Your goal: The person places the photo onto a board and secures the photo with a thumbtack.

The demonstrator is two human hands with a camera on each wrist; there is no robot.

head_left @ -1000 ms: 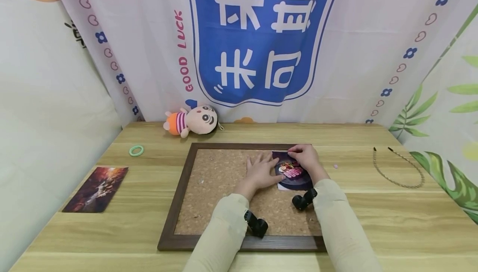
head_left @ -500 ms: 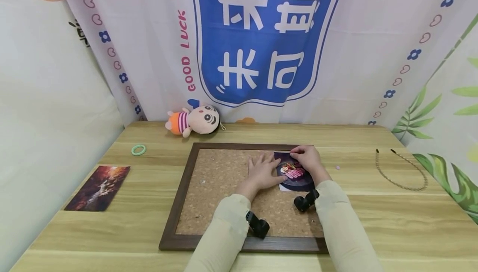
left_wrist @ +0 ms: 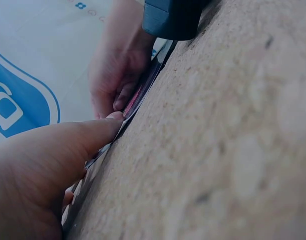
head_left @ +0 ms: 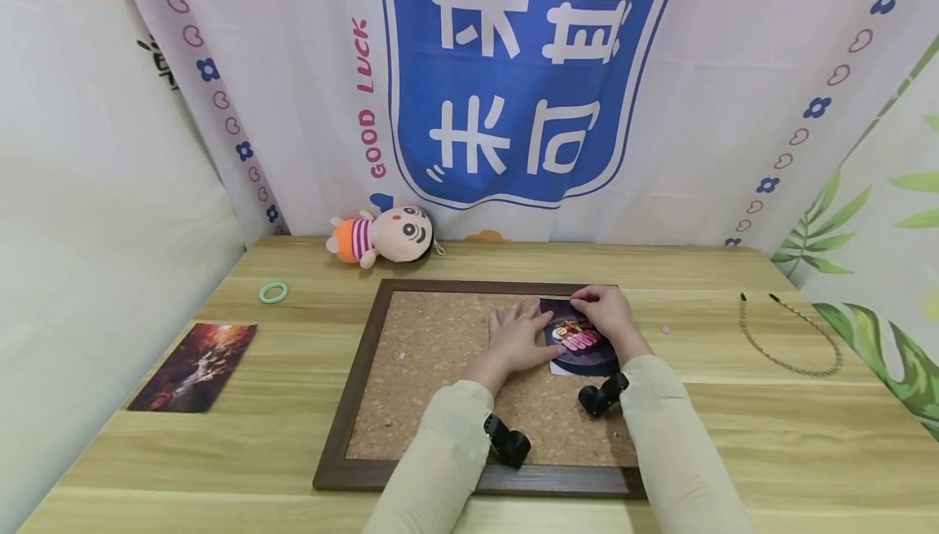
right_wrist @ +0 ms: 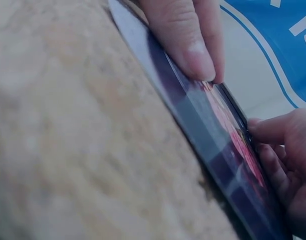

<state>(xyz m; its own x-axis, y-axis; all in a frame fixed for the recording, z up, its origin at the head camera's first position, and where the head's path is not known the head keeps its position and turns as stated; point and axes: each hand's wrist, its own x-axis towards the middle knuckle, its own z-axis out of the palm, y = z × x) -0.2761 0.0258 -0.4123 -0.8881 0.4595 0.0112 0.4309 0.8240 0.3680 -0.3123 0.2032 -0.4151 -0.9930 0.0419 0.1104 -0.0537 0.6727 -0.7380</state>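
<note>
A framed corkboard (head_left: 440, 387) lies on the table, with a dark glossy picture print (head_left: 587, 361) of pink and red food at its upper right. My left hand (head_left: 513, 342) rests on the cork and the print's left side with spread fingers. Its thumb (right_wrist: 192, 60) lies on the print in the right wrist view. At the print's top edge, my right hand (head_left: 607, 318) pinches with thumb and forefinger, the other fingers curled in the right wrist view. I cannot tell what small thing its fingertips hold. A white corner shows below the print.
Left of the board lie another picture print (head_left: 194, 367) and a green ring (head_left: 274, 293). Behind it is a plush doll (head_left: 385, 236). To the right are a small pink piece (head_left: 665, 329) and a thin braided band (head_left: 788, 367) with dark tips. A printed curtain (head_left: 293, 110) hangs behind.
The head view has shifted slightly, so everything sits a little further right in it. Both hands keep their places on the print.
</note>
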